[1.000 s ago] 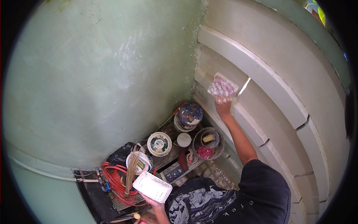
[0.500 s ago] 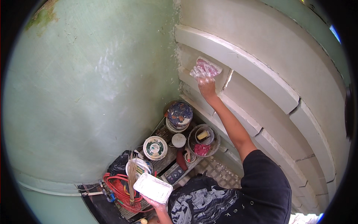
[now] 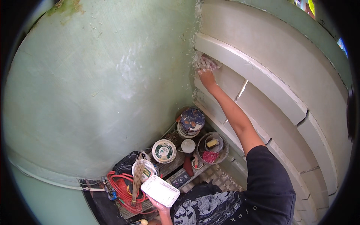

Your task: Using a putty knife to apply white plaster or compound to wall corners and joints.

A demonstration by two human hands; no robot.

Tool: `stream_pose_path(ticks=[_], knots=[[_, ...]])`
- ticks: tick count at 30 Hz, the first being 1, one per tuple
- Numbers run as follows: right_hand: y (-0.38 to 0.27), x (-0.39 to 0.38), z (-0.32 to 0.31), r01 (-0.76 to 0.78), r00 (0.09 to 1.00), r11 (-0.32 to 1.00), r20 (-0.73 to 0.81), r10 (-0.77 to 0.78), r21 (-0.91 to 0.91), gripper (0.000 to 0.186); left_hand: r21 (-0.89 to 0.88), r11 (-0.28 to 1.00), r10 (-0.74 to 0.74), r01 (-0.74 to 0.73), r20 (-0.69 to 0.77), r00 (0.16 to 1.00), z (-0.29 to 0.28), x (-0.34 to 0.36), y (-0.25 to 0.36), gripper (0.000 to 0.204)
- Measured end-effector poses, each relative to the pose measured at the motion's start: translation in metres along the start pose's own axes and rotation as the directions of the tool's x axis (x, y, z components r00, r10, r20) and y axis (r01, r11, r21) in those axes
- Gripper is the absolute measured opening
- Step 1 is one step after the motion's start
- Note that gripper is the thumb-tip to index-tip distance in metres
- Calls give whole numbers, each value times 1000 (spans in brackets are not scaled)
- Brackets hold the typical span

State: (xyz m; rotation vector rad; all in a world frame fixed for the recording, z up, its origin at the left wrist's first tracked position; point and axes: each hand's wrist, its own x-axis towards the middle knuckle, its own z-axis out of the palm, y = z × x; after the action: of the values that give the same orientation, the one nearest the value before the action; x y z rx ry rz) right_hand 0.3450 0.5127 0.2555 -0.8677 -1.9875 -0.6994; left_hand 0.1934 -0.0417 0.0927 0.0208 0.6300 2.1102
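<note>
My right hand (image 3: 207, 78) reaches far out to the pale panelled wall, its fingers closed round a flat pinkish pad (image 3: 210, 64) smeared with white. The pad is at the panel below the upper raised ledge, close to the corner; whether it is stiff or soft I cannot tell. Low in the view, my left hand (image 3: 161, 205) supports a white rectangular tray (image 3: 160, 190) from below, its thumb side at the edge. White residue coats the inside of the tray. Most of the left fingers are hidden under it.
Below the corner, a wooden plank platform bears a dark-lidded bucket (image 3: 192, 119), a white tub (image 3: 164, 151) and a grey basin (image 3: 224, 152) holding a yellow sponge (image 3: 212, 143) and red netting (image 3: 210, 156). A coiled red hose (image 3: 119, 187) and a bundle of thin sticks (image 3: 138, 176) sit left of the tray.
My right hand has moved the pinkish pad left along the panel to the corner, and the pad now shows more edge-on. The view has shifted; the tray stays in my left hand.
</note>
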Motion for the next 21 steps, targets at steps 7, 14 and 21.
stream_pose_path(ticks=[7, 14, 21], knots=[[-21, -25, 47, -73, 929, 991, 368, 25, 116, 14, 39, 994, 107, -106, -32, 994, 5, -12, 19, 70], [4, -7, 48, 61, 998, 986, -26, -65, -157, 17, 6, 995, 95, -95, -33, 995, 0, -24, 30, 68], [-44, -55, 3, -175, 964, 978, 222, 147, 113, 26, 6, 999, 45, -45, 14, 999, -3, -31, 37, 67]])
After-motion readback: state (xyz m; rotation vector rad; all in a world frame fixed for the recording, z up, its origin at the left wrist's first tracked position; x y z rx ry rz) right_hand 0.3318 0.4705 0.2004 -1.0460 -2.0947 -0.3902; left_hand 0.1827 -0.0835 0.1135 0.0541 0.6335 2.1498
